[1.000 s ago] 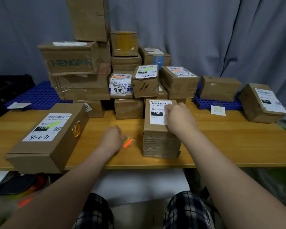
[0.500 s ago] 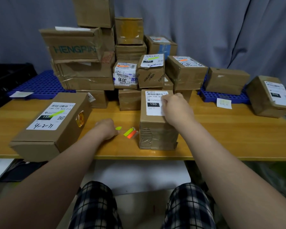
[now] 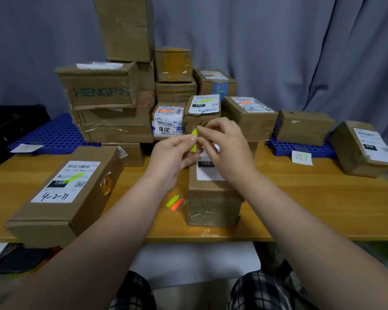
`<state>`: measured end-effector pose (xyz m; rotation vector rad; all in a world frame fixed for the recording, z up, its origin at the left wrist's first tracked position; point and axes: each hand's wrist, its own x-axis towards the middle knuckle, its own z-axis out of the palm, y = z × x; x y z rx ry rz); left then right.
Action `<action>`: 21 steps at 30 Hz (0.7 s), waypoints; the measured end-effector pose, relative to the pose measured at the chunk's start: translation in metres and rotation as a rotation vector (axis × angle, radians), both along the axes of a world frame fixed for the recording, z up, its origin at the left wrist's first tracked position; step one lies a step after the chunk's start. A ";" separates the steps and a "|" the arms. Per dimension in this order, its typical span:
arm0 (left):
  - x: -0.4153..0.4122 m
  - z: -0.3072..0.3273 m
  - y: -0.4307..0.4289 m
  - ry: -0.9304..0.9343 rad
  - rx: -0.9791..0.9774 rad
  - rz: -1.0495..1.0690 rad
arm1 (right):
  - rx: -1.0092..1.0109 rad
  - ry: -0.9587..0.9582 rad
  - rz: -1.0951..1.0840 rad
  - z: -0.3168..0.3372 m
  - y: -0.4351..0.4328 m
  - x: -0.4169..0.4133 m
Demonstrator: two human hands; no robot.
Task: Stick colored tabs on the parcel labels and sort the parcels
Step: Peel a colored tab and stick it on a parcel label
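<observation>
A yellow-green tab (image 3: 194,142) hangs above a brown parcel (image 3: 213,204) on the wooden table (image 3: 300,198), pinched by the left hand (image 3: 173,155). The right hand (image 3: 226,148) appears to nip its top end. The parcel's white label (image 3: 207,173) lies below, and spare tabs (image 3: 174,202) rest beside the parcel.

The raised tab (image 3: 194,141) is neon yellow-green, like one of the two loose tabs (image 3: 174,202) on the honey-brown table (image 3: 311,198) — the other is orange. The front parcel (image 3: 213,198) is plain brown cardboard, its label (image 3: 208,174) white with a black block; a stacked box (image 3: 99,90) carries teal lettering. The pallets (image 3: 54,135) are blue with a grid of holes, the curtain (image 3: 300,52) grey-blue, the shorts (image 3: 255,291) black-and-white plaid.
</observation>
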<state>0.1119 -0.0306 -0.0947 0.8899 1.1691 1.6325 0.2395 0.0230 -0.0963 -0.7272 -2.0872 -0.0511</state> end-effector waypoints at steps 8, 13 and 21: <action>0.004 -0.013 0.001 -0.030 -0.001 -0.072 | -0.047 0.012 0.035 -0.014 0.011 -0.004; 0.007 -0.015 -0.001 -0.019 0.001 -0.027 | -0.012 -0.010 0.007 -0.018 0.011 -0.004; 0.009 -0.011 -0.001 -0.042 -0.036 0.007 | 0.018 0.002 -0.031 -0.021 0.015 -0.003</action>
